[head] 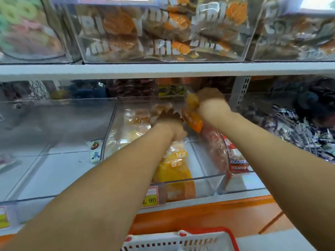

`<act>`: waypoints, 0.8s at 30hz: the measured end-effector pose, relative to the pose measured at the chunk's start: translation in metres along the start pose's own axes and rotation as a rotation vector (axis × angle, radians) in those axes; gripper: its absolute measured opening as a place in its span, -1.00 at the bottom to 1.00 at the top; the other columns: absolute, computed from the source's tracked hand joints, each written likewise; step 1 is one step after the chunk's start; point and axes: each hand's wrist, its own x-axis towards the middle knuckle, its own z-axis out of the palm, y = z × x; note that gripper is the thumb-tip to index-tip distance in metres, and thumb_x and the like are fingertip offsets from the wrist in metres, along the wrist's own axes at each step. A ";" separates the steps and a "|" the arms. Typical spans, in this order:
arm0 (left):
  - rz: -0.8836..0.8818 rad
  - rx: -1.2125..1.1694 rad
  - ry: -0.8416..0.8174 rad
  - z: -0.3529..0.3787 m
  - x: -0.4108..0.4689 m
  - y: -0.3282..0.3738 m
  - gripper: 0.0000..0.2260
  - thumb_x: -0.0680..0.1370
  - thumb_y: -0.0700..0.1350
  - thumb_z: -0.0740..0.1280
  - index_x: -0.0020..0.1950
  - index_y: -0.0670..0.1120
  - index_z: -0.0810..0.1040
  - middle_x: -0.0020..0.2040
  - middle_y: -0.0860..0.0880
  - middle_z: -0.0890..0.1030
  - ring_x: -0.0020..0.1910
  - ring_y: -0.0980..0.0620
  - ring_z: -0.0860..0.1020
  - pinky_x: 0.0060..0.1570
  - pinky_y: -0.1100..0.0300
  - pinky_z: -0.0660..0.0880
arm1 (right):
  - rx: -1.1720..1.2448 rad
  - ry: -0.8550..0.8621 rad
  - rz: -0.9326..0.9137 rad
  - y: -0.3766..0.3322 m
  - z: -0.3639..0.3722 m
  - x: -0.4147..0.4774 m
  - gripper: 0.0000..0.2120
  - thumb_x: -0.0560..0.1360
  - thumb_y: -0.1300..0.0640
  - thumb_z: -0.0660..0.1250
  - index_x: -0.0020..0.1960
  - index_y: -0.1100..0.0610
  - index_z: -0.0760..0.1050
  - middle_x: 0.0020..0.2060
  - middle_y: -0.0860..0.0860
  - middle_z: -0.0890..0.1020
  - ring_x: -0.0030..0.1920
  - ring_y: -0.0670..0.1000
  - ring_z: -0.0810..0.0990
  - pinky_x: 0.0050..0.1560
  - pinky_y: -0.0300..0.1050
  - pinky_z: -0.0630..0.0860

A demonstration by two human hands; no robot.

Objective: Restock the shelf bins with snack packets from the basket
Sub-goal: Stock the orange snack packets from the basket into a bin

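Note:
Both my arms reach into the clear middle shelf bin [181,183]. My right hand [211,104] grips an orange snack packet [192,115] and holds it upright above the bin. My left hand [168,122] reaches deep inside and rests on a clear packet of pale snacks [159,107]; the picture is too blurred to show whether its fingers grip it. A yellow packet [172,169] lies at the bin's front under my left wrist. The red-rimmed white basket [181,240] sits at the bottom edge, below my arms.
A red packet [237,163] lies in the bin to the right, behind the divider. The left bin [54,127] shows only bare floor. Dark wrapped sweets [299,131] fill the far right bin. The upper shelf [163,69] carries bins of orange snacks. A price tag [150,196] hangs in front.

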 end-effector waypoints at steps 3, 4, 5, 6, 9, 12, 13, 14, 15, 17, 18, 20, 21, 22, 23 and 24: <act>-0.063 -0.032 0.005 0.003 0.003 -0.001 -0.49 0.55 0.15 0.18 0.43 -0.07 0.34 0.43 -0.08 0.30 0.44 -0.08 0.18 0.38 0.01 0.16 | -0.002 -0.051 0.074 -0.010 0.009 0.020 -0.67 0.61 0.18 0.11 0.27 0.32 0.46 0.25 0.26 0.50 0.27 0.25 0.48 0.15 0.01 0.46; -0.102 -0.057 0.003 0.004 0.002 -0.001 -0.47 0.54 0.15 0.19 0.45 -0.06 0.31 0.45 -0.08 0.26 0.45 -0.09 0.17 0.39 -0.01 0.15 | -0.005 -0.054 0.078 -0.012 0.012 0.021 -0.67 0.61 0.18 0.12 0.28 0.32 0.44 0.26 0.25 0.49 0.28 0.25 0.47 0.17 0.02 0.45; -0.150 -0.090 -0.001 0.005 0.001 -0.001 -0.46 0.53 0.15 0.21 0.46 -0.04 0.28 0.48 -0.07 0.21 0.46 -0.09 0.17 0.41 -0.05 0.13 | -0.015 -0.060 0.082 -0.016 0.014 0.023 -0.67 0.61 0.19 0.12 0.28 0.32 0.44 0.26 0.24 0.50 0.28 0.24 0.47 0.18 0.02 0.45; -0.195 -0.126 0.008 0.005 -0.001 0.000 -0.43 0.51 0.14 0.23 0.48 -0.02 0.25 0.49 -0.06 0.18 0.47 -0.10 0.17 0.42 -0.08 0.11 | -0.033 -0.073 0.079 -0.018 0.017 0.025 -0.67 0.61 0.19 0.13 0.29 0.32 0.44 0.26 0.23 0.50 0.28 0.22 0.48 0.18 0.01 0.45; -0.243 -0.157 0.035 0.007 -0.002 -0.002 -0.40 0.51 0.12 0.23 0.51 -0.02 0.18 0.52 -0.05 0.13 0.49 -0.11 0.13 0.44 -0.03 0.10 | -0.067 -0.106 0.057 -0.026 0.024 0.032 -0.67 0.60 0.18 0.11 0.27 0.32 0.45 0.24 0.23 0.51 0.26 0.22 0.50 0.17 0.01 0.46; -0.204 -0.093 0.041 0.003 -0.008 -0.002 -0.43 0.59 0.11 0.12 0.55 -0.04 0.08 0.55 -0.06 0.07 0.52 -0.07 0.03 0.47 0.02 0.03 | -0.101 -0.120 0.013 -0.026 0.036 0.044 -0.73 0.59 0.25 0.10 0.19 0.30 0.48 0.17 0.21 0.55 0.18 0.19 0.54 0.09 -0.02 0.48; -0.203 -0.089 0.042 0.004 -0.007 -0.003 -0.43 0.60 0.14 0.09 0.56 -0.04 0.06 0.56 -0.06 0.04 0.52 -0.07 0.01 0.47 0.02 0.01 | -0.115 -0.125 -0.009 -0.025 0.041 0.047 -0.75 0.58 0.27 0.13 0.17 0.30 0.49 0.15 0.21 0.56 0.16 0.19 0.55 0.08 -0.03 0.48; -0.202 -0.106 0.041 0.006 -0.004 -0.004 -0.41 0.59 0.17 0.08 0.56 -0.02 0.05 0.56 -0.05 0.01 0.53 -0.06 0.00 0.47 0.02 0.00 | -0.124 -0.131 -0.042 -0.023 0.044 0.051 -0.76 0.57 0.27 0.17 0.17 0.31 0.50 0.14 0.22 0.57 0.16 0.20 0.55 0.08 -0.01 0.48; -0.202 -0.133 0.031 0.009 0.000 -0.005 -0.40 0.58 0.22 0.07 0.56 0.01 0.05 0.57 -0.04 0.00 0.53 -0.05 -0.01 0.48 0.02 -0.01 | -0.129 -0.151 -0.090 -0.021 0.046 0.056 -0.77 0.55 0.27 0.22 0.17 0.32 0.51 0.14 0.23 0.58 0.16 0.20 0.56 0.08 -0.01 0.48; -0.224 -0.187 0.018 0.018 0.008 -0.008 -0.34 0.52 0.33 0.04 0.55 0.08 0.08 0.57 -0.03 0.02 0.53 -0.05 0.03 0.47 0.01 0.02 | -0.144 -0.230 -0.211 -0.015 0.046 0.065 -0.76 0.51 0.26 0.33 0.15 0.33 0.54 0.08 0.24 0.61 0.10 0.19 0.58 0.00 -0.06 0.48; -0.239 -0.206 0.024 0.019 0.010 -0.009 -0.31 0.48 0.36 0.04 0.55 0.09 0.08 0.57 -0.03 0.03 0.52 -0.06 0.06 0.47 0.01 0.05 | -0.166 -0.279 -0.255 -0.013 0.043 0.067 -0.75 0.47 0.23 0.39 0.12 0.32 0.56 0.04 0.23 0.62 0.05 0.18 0.60 -0.08 -0.11 0.44; -0.251 -0.216 0.036 0.021 0.011 -0.009 -0.32 0.48 0.34 0.06 0.54 0.08 0.12 0.56 -0.06 0.09 0.50 -0.09 0.14 0.46 0.01 0.11 | -0.218 -0.325 -0.313 -0.011 0.039 0.069 -0.68 0.40 0.15 0.49 0.08 0.31 0.59 -0.01 0.21 0.63 0.02 0.17 0.60 -0.18 -0.19 0.33; -0.256 -0.218 0.047 0.020 0.010 -0.008 -0.37 0.51 0.31 0.09 0.53 0.08 0.15 0.54 -0.06 0.14 0.48 -0.09 0.18 0.45 0.02 0.14 | -0.234 -0.308 -0.333 -0.010 0.040 0.070 -0.65 0.38 0.16 0.51 0.08 0.33 0.58 0.00 0.21 0.63 0.02 0.19 0.60 -0.19 -0.18 0.32; -0.254 -0.218 0.080 0.019 0.009 -0.008 -0.42 0.53 0.27 0.10 0.51 0.09 0.18 0.53 -0.06 0.18 0.47 -0.09 0.21 0.43 0.04 0.17 | -0.252 -0.266 -0.345 -0.010 0.043 0.070 -0.64 0.37 0.19 0.51 0.09 0.34 0.56 0.01 0.23 0.62 0.03 0.20 0.60 -0.18 -0.16 0.36; -0.243 -0.208 0.114 0.018 0.008 -0.007 -0.45 0.55 0.24 0.12 0.50 0.09 0.20 0.52 -0.05 0.20 0.46 -0.08 0.22 0.42 0.07 0.19 | -0.288 -0.219 -0.348 -0.011 0.047 0.071 -0.66 0.39 0.24 0.49 0.10 0.35 0.54 0.04 0.24 0.61 0.04 0.21 0.60 -0.15 -0.11 0.42; -0.231 -0.205 0.134 0.017 0.006 -0.007 -0.49 0.56 0.21 0.14 0.48 0.09 0.22 0.50 -0.04 0.23 0.45 -0.05 0.23 0.40 0.10 0.18 | -0.342 -0.173 -0.339 -0.013 0.052 0.072 -0.72 0.43 0.30 0.42 0.12 0.34 0.53 0.07 0.24 0.60 0.07 0.22 0.59 -0.09 -0.05 0.48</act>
